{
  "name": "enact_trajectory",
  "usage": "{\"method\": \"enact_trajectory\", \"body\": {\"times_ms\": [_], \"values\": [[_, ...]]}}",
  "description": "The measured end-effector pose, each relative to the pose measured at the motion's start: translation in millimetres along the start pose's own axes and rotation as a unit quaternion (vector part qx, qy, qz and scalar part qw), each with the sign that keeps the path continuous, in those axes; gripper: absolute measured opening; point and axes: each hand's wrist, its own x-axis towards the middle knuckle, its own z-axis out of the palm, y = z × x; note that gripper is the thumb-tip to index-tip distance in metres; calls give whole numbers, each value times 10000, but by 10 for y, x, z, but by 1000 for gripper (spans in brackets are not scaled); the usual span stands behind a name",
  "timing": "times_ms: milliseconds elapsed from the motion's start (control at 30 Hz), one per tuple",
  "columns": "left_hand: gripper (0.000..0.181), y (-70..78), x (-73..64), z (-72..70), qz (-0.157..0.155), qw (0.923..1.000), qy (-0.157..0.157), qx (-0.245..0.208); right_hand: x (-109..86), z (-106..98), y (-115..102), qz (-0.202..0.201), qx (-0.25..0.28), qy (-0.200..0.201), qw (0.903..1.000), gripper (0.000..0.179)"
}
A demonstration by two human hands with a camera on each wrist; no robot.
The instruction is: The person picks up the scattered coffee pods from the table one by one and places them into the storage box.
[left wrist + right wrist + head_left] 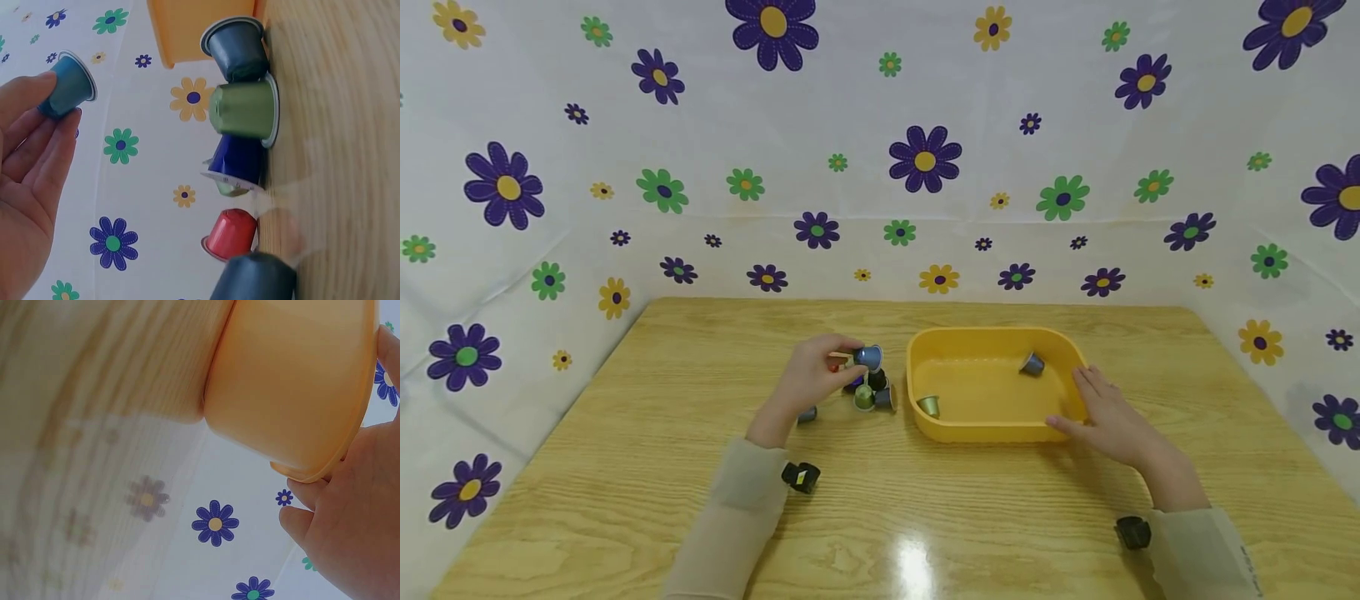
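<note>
My left hand (814,372) pinches a blue coffee capsule (869,357) between thumb and fingers, held above a small pile of capsules. In the left wrist view that capsule (70,85) is clear of the table. The pile includes a green capsule (864,397), a dark grey capsule (884,398), and, in the left wrist view, a dark blue capsule (239,159) and a red capsule (234,232). My right hand (1112,421) rests against the near right corner of a yellow tray (985,431), its fingers fairly straight along the rim.
Inside the tray lie a green capsule (929,406) at the left and a grey-blue capsule (1032,364) at the back right. Another dark capsule (807,414) lies beside my left wrist. A flower-patterned cloth (850,192) stands around the wooden table (865,517).
</note>
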Motion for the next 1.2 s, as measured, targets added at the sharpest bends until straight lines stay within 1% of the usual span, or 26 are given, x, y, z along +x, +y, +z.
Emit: {"method": "enact_trajectory", "body": {"times_ms": [300,433,600,733,933,967,1200], "values": [[26,104,88,146,-109,9993,-350,-60,-10,0,5,-11,-9,33,10000,86],[24,146,136,219,-101,9989,-451,-103,-6,-5,14,-20,-9,43,10000,85],[24,183,180,311,-14,9985,-543,-96,2,-10,27,-70,-35,37,10000,85],[24,185,219,390,53,9980,-630,13,2,-13,32,-107,-2,38,9999,85],[23,190,271,489,208,9974,-681,107,7,-14,27,-68,-16,52,10000,85],[23,189,278,508,236,9972,-707,76,7,-13,27,-59,-19,48,10000,85],[24,214,315,656,487,9942,-913,305,-4,-11,40,-14,-30,48,10000,86]]}}
